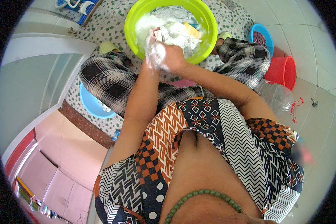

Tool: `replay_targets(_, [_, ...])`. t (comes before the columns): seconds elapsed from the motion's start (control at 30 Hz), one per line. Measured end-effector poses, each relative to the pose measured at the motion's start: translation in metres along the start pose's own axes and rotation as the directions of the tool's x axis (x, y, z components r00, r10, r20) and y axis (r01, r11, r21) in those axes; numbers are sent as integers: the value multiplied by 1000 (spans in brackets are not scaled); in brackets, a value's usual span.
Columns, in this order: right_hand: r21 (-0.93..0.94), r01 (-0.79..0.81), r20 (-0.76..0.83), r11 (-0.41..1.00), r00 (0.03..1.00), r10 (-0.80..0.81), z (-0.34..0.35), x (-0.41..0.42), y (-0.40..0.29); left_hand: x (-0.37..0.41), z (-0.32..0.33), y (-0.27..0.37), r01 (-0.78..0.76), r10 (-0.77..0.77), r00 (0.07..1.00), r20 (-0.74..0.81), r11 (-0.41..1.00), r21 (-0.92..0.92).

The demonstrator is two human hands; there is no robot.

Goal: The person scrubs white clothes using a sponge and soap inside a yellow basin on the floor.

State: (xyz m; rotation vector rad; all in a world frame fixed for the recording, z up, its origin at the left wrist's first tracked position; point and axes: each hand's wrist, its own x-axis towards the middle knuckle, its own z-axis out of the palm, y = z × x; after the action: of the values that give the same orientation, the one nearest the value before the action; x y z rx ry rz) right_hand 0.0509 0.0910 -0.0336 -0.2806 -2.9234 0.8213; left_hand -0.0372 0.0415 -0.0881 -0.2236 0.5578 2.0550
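A lime-green plastic basin (128, 33) stands on the floor before me, between my feet. In it lie soapy water with white suds (142, 23) and bunched wet white cloth (182, 37). My left hand (154, 51), coated in foam, is at the near left rim with its fingers against a fold of the cloth. Beside it, my right hand (173, 57) is closed in a fist on the same cloth, touching the left. Foam and the overlap of the hands hide most of the fingers. A yellow piece (191, 30) of unclear kind rests on the cloth.
At right are a blue basin (271, 36) with dark cloth, a red bucket (282, 70) and a clear plastic jug (275, 96). Another blue basin (93, 105) sits by my left leg, near a door frame (70, 96). A blue rack (85, 14) stands far left.
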Motion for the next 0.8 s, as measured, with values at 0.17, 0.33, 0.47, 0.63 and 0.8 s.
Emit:
replay_targets(0.17, [61, -186, -68, 981, 979, 190, 13, 46, 42, 22, -63, -27, -355, 314, 906, 282, 208, 911])
replay_targets(0.33, [114, -235, -199, 965, 946, 254, 7, 62, 60, -13, 14, -16, -233, 200, 970, 142, 932, 279])
replay_targets(0.47, [73, -109, -32, 991, 993, 111, 15, 30, 25, -15, 7, -10, -154, 171, 985, -21, 929, 336])
replay_targets(0.63, [-96, -75, -5, 993, 997, 75, 28, 23, 27, -6, -5, -16, -165, 176, 980, -96, 979, 120])
replay_targets(0.8, [3, -144, -227, 990, 964, 141, -11, 71, 96, -4, 17, 2, -363, 353, 928, 116, 793, 490])
